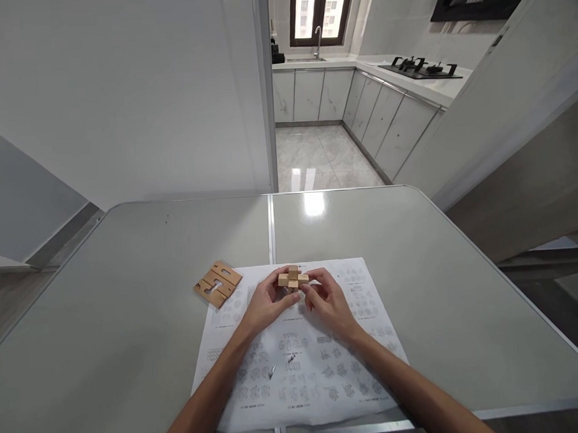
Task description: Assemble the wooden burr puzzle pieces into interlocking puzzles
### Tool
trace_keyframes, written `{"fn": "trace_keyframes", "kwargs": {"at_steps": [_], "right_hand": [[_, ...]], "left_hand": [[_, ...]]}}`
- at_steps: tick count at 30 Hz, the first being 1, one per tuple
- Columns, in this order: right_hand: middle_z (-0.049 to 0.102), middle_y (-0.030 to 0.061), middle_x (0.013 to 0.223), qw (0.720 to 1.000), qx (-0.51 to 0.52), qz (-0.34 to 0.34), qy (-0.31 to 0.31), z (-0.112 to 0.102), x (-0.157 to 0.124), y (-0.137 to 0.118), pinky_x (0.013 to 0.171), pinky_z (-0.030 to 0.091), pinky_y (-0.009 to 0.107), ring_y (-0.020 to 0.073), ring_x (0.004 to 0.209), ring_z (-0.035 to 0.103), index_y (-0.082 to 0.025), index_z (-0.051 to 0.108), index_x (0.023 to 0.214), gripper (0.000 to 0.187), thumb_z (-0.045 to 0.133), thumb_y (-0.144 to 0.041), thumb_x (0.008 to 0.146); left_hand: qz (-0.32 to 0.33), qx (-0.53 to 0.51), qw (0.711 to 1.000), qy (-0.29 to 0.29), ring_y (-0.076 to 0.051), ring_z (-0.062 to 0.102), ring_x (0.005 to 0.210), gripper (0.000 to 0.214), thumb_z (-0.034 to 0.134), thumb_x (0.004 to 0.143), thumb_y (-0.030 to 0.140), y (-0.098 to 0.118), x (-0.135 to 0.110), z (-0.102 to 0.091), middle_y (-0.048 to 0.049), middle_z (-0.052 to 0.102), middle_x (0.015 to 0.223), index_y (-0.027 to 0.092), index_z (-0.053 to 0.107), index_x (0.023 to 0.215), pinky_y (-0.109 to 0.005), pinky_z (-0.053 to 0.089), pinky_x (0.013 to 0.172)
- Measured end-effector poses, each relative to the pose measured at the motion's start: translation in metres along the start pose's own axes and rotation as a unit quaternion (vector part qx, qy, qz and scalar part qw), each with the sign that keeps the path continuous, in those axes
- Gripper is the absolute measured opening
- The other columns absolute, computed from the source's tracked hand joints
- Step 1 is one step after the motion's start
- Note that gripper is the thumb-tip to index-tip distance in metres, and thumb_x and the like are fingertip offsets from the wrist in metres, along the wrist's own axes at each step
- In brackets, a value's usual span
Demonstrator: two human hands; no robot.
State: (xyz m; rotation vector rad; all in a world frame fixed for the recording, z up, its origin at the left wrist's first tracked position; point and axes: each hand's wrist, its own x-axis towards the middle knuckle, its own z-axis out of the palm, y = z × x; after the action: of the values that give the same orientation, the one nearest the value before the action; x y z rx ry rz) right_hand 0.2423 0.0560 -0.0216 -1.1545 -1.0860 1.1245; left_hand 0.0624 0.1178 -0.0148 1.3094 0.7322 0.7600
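Wooden puzzle blocks point(293, 284), joined in a cross, are held over the far part of the printed sheet point(313, 333): the left hand point(268, 300) clamps their left side, the right hand point(331, 304) pinches their right end. They look light and stiff to me, perhaps smooth enough to slide apart, so opposite block ends seem the best hold.

Pale tan, cross-shaped wooden block assembly point(293, 277): bare-looking wood, flat smooth faces, matt. Flat brown slotted wooden board point(231, 279), to the left: wood, smooth, low sheen. Large white printed paper sheet point(306, 334), near: paper, matt. Broad pale grey-green tabletop point(391, 250): smooth, glossy, bright reflection towards far edge; rim looks metallic. Far: pale grey veined floor tiles point(310, 152), polished, reflective; slim curved silver tap point(318, 35), shiny metal.
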Motion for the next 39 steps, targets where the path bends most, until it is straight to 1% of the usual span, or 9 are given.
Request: {"fn": "trace_keyframes", "kwargs": {"at_steps": [3,5,8,11,14,20,28,33,39], "right_hand": [[0.061,-0.004,0.073,0.999,-0.048,-0.017,0.006,-0.002,-0.003,0.003,0.055,0.042,0.026,0.0141,0.058,0.055,-0.025,0.061,0.107,0.021,0.066,-0.045,0.101],[0.057,-0.0047,0.069,0.995,-0.086,-0.039,0.018,-0.003,-0.005,0.004,0.053,0.04,0.026,0.0149,0.059,0.053,-0.025,0.062,0.107,0.019,0.065,-0.043,0.101],[0.064,-0.0003,0.081,0.984,-0.136,-0.113,0.031,-0.004,-0.005,0.004,0.059,0.046,0.028,0.0157,0.065,0.057,-0.024,0.063,0.107,0.014,0.063,-0.038,0.103],[0.069,0.0035,0.095,0.967,-0.165,-0.192,0.027,-0.006,-0.003,0.005,0.064,0.052,0.03,0.0169,0.073,0.063,-0.026,0.063,0.112,0.01,0.058,-0.03,0.105],[0.069,0.0045,0.104,0.956,-0.176,-0.232,0.018,-0.008,-0.001,0.007,0.062,0.053,0.03,0.0165,0.073,0.063,-0.028,0.062,0.116,0.011,0.057,-0.025,0.106],[0.068,0.0041,0.1,0.95,-0.195,-0.244,0.03,-0.007,0.0,0.005,0.059,0.055,0.03,0.0167,0.073,0.063,-0.028,0.064,0.116,0.014,0.06,-0.022,0.105],[0.066,0.005,0.103,0.926,-0.234,-0.293,0.032,-0.011,-0.003,0.006,0.059,0.057,0.03,0.0165,0.074,0.066,-0.03,0.065,0.122,0.024,0.058,-0.015,0.104],[0.067,0.0029,0.099,0.943,-0.205,-0.259,0.03,-0.01,-0.002,0.006,0.058,0.056,0.03,0.0154,0.069,0.063,-0.03,0.067,0.119,0.021,0.063,-0.018,0.103],[0.067,0.0043,0.103,0.952,-0.188,-0.243,0.011,-0.013,-0.001,0.008,0.06,0.057,0.032,0.0166,0.073,0.065,-0.031,0.069,0.119,0.018,0.065,-0.022,0.103]], "left_hand": [[-0.006,0.011,1.0,-0.004,-0.029,0.069,0.114,0.061,0.084,0.088,0.048,-0.001,0.0,0.0,-0.0123,0.074,0.122,0.019,0.065,0.138,-0.038,0.055,0.1],[-0.01,0.022,1.0,-0.002,-0.029,0.07,0.112,0.062,0.083,0.087,0.05,0.0,0.0,0.001,-0.0117,0.075,0.119,0.019,0.065,0.137,-0.038,0.055,0.098],[-0.011,0.037,0.999,-0.01,-0.028,0.069,0.109,0.062,0.081,0.088,0.053,0.003,-0.001,0.002,-0.0114,0.074,0.118,0.018,0.065,0.136,-0.038,0.055,0.096],[-0.001,0.047,0.999,-0.024,-0.025,0.067,0.1,0.058,0.077,0.089,0.059,0.006,-0.002,0.003,-0.0109,0.072,0.112,0.016,0.068,0.127,-0.036,0.054,0.09],[0.008,0.047,0.998,-0.028,-0.023,0.063,0.094,0.059,0.072,0.09,0.066,0.009,-0.003,0.004,-0.0097,0.068,0.106,0.015,0.069,0.119,-0.034,0.053,0.084],[0.001,0.025,0.999,-0.027,-0.025,0.062,0.104,0.064,0.071,0.092,0.063,0.013,-0.004,0.003,-0.0105,0.065,0.115,0.018,0.059,0.136,-0.036,0.051,0.091],[-0.014,0.054,0.995,-0.088,-0.027,0.063,0.105,0.06,0.065,0.097,0.062,0.016,-0.007,0.0,-0.0119,0.066,0.119,0.02,0.056,0.139,-0.038,0.051,0.092],[-0.013,0.037,0.996,-0.078,-0.024,0.062,0.097,0.067,0.065,0.098,0.061,0.016,-0.008,0.0,-0.0072,0.064,0.11,0.024,0.045,0.15,-0.035,0.05,0.088],[-0.004,0.05,0.995,-0.092,-0.024,0.061,0.1,0.063,0.067,0.096,0.063,0.013,-0.008,-0.002,-0.0098,0.063,0.116,0.021,0.055,0.141,-0.034,0.05,0.088]]}}
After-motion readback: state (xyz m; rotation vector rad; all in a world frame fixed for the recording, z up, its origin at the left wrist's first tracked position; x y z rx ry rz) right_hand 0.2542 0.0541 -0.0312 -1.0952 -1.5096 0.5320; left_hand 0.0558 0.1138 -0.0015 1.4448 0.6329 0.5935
